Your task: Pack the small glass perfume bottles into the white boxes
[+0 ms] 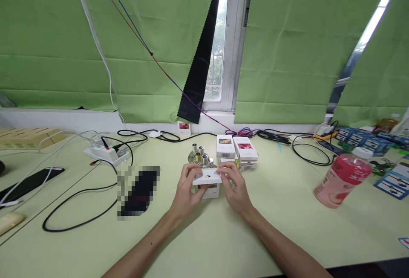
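Observation:
A small white carton (212,192) stands on the table in front of me, with a picture and print partly showing on its front. My left hand (188,186) grips its left side, fingertips at the upper edge and thumb on the front. On the other side, my right hand (236,188) pinches the right end of its white top (204,180). A small dark and yellow spot shows on that top; I cannot tell what it is. Just behind the carton are several small glass bottles (191,157) with silver and gold caps, partly hidden by my fingers.
More white cartons (246,146) are stacked behind my right hand. A pink drink bottle (343,180) stands at right, near blue packages (394,180). At left lie a power strip (110,154), black cables (79,190) and a dark phone (35,184). A pixelated dark object (140,192) lies beside my left arm.

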`<state>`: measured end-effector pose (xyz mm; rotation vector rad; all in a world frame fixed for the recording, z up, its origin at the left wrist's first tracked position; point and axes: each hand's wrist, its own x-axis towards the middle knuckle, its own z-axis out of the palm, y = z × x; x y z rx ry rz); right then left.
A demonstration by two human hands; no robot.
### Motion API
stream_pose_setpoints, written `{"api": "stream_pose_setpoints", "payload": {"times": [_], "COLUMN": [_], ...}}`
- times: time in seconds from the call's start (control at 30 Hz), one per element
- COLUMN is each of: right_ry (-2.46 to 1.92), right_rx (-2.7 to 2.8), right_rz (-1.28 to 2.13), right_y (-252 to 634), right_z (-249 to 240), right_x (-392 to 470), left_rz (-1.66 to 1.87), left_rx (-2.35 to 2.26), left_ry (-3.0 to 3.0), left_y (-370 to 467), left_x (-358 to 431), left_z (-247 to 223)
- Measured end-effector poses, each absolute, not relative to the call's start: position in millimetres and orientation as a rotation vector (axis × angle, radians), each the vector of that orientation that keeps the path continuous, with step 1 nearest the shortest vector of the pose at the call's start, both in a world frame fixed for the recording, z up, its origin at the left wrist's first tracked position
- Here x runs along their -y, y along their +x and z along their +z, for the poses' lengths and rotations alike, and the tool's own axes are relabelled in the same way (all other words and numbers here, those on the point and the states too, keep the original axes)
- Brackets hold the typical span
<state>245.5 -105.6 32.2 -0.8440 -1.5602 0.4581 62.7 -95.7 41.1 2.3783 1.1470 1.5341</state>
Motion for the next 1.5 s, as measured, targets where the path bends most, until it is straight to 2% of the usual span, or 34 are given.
{"api": "stream_pose_setpoints", "payload": {"times": [1.1, 1.5], "right_ry": [-0.816, -0.841], "right_rx": [1.566, 1.573], "right_rz": [0.405, 0.291], "right_y": [245.9, 245.9], "right_z": [30.9, 30.5], "right_x": [107.9, 106.7], "left_rz": [1.539, 1.567], "left_rx": [-1.182, -1.147], "left_ry": [2.361, 2.405], "left_y": [63.6, 63.2], "left_x": [95.9, 97.4], "left_z": [36.6, 37.3]}}
